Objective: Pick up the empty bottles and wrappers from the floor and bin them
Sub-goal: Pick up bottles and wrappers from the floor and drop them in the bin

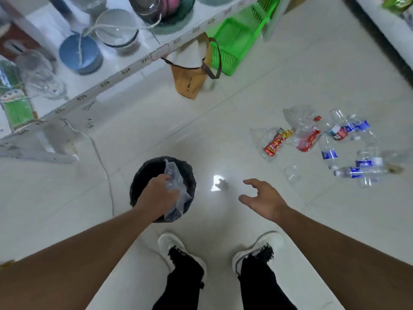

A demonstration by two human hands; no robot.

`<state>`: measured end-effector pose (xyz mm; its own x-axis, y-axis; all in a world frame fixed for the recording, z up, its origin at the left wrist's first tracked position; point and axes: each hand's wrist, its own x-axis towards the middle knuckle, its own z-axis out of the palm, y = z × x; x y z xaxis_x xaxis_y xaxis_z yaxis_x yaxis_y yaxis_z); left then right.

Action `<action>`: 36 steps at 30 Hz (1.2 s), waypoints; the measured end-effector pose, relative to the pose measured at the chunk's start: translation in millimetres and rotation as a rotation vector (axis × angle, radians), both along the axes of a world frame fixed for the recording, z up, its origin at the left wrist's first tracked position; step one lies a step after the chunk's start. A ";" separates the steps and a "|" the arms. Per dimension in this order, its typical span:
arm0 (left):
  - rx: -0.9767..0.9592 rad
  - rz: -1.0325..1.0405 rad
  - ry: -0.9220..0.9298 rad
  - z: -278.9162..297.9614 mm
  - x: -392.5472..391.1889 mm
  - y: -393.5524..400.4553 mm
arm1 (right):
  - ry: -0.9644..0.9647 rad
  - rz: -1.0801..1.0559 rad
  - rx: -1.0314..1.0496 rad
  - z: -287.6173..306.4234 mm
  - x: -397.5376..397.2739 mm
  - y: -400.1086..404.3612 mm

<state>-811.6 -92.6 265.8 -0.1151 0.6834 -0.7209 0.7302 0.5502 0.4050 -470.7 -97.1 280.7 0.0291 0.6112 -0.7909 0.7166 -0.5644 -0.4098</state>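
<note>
My left hand (159, 194) is over the round black bin (145, 175) and grips a clear plastic wrapper (176, 186) that hangs into the bin's mouth. My right hand (262, 199) hovers open above the bare floor to the right of the bin, fingers spread, holding nothing. Further right on the white tiles lies a heap of litter: a red snack wrapper (276, 143), crumpled clear plastic with a red label (306, 133), and several clear bottles with blue labels (353, 171). A small clear cup (291, 173) lies nearest my right hand.
A white shelf (125, 71) with bowls and glassware runs along the upper left. A brown paper bag (190, 80) and green plastic baskets (237, 41) stand against it. A thin cord (105, 166) trails across the floor left of the bin. My feet stand below the bin.
</note>
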 end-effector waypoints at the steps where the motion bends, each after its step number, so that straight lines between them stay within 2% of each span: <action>1: -0.001 -0.028 -0.006 5.3 15.8 6.5 | -0.004 -0.019 -0.001 2.9 17.7 -3.2; 8: -0.048 -0.366 0.021 20.2 167.7 26.3 | -0.047 -0.165 0.006 18.6 158.8 -40.8; 13: 0.012 -0.542 0.057 28.1 281.5 29.7 | -0.110 -0.217 -0.021 23.6 259.6 -78.6; 20: 0.064 -0.673 0.147 27.1 396.6 56.8 | -0.116 -0.357 -0.056 19.4 343.8 -124.2; 24: 0.046 -0.721 0.185 21.0 431.7 72.2 | -0.098 -0.419 -0.071 12.3 358.1 -128.1; 28: 0.037 -0.755 0.227 8.2 447.0 100.8 | -0.074 -0.393 -0.071 9.5 357.3 -106.0; 31: 0.015 -0.743 0.243 -3.4 455.8 127.9 | -0.124 -0.303 -0.096 8.2 363.6 -76.5; 36: -0.043 -0.736 0.245 -58.3 463.9 192.2 | -0.167 -0.344 -0.136 -29.7 382.5 -3.7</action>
